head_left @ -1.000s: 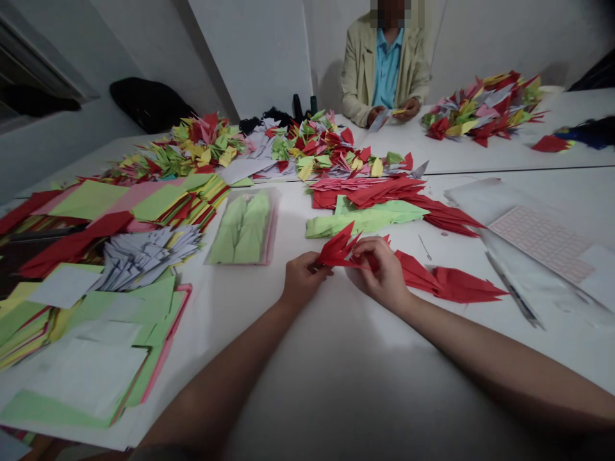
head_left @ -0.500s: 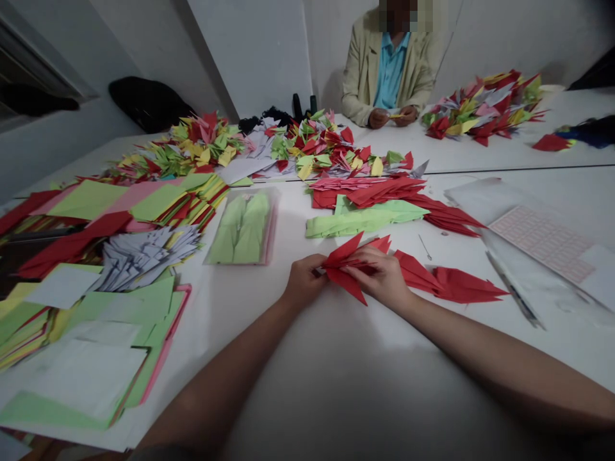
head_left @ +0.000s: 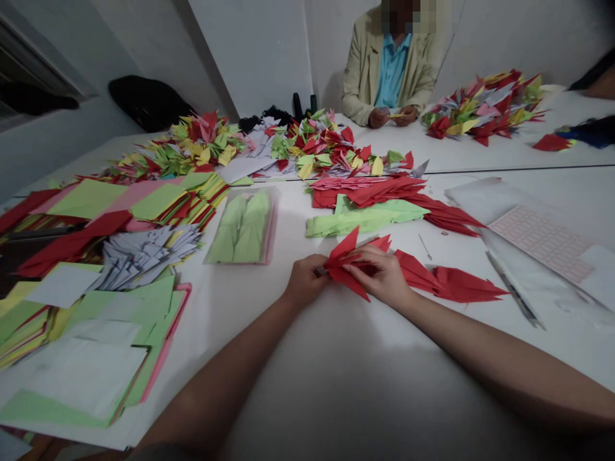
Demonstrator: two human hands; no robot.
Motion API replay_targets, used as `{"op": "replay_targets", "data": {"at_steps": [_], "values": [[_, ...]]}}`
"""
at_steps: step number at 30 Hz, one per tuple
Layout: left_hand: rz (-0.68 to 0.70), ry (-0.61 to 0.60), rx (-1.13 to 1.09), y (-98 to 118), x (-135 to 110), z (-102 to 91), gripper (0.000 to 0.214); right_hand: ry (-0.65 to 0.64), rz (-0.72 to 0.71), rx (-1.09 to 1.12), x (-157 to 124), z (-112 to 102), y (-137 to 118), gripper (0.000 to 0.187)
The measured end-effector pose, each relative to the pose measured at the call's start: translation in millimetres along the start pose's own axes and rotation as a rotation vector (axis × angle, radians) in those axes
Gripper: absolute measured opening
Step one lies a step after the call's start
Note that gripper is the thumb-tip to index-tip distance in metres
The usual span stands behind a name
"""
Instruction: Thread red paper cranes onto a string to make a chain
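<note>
A red folded-paper crane [head_left: 346, 274] with pointed wings is held between my two hands above the white table. My left hand [head_left: 308, 276] pinches its left end. The fingers of my right hand [head_left: 384, 272] close on its right side, hiding part of the folds. Just right of my right hand lie red folded paper pieces [head_left: 456, 283]. Beyond my hands rest a stack of light green folded strips [head_left: 368, 219] and a fan of red folded pieces [head_left: 389, 191].
Paper stacks [head_left: 110, 339] and a plastic packet of green pieces [head_left: 245, 227] are on the left. Heaps of colourful folded paper [head_left: 331, 144] line the back. A pen [head_left: 514, 288] lies right, beside a printed sheet [head_left: 542, 240]. A person [head_left: 391, 70] sits opposite, holding yellow paper.
The crane has tilted slightly in my fingers: its upper point stands more upright and its lower point has shifted a little right. Both hands stay almost in place.
</note>
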State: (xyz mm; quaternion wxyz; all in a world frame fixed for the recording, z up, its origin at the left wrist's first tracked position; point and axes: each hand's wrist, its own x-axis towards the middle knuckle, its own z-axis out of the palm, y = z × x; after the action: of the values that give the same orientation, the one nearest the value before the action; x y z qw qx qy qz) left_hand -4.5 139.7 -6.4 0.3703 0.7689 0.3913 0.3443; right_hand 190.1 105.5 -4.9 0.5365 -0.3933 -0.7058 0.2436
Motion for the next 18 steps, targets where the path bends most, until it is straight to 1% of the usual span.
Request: {"op": "replay_targets", "data": {"at_steps": [3, 5, 8, 10, 14, 16, 18], "values": [[0.068, -0.043, 0.042, -0.7, -0.6, 0.6, 0.012, -0.076, -0.015, 0.025, -1.5, 0.7, 0.3, 0.013], [0.078, -0.059, 0.06, -0.3, -0.8, 1.3, 0.012, -0.06, 0.001, 0.028, -1.9, 0.7, 0.0, 0.011], [0.056, -0.061, 0.071, 1.8, -0.7, 2.0, 0.01, -0.039, 0.037, 0.042, -1.8, 0.7, 0.0, 0.009], [0.04, -0.034, 0.036, 4.0, -0.9, 2.1, 0.011, -0.027, 0.069, 0.063, -1.6, 1.0, 0.8, 0.01], [0.007, 0.112, -0.156, 6.4, -2.7, 0.7, 0.03, 0.037, 0.225, 0.06, -1.7, 2.1, 3.8, 0.018], [0.0, 0.139, -0.225, 6.3, -3.5, -0.2, 0.03, 0.039, 0.278, 0.051, -2.0, 2.6, 4.8, 0.022], [0.015, 0.126, -0.213, 6.3, -3.6, -0.6, 0.021, 0.016, 0.27, 0.066, -2.5, 3.0, 4.9, 0.023]]}}
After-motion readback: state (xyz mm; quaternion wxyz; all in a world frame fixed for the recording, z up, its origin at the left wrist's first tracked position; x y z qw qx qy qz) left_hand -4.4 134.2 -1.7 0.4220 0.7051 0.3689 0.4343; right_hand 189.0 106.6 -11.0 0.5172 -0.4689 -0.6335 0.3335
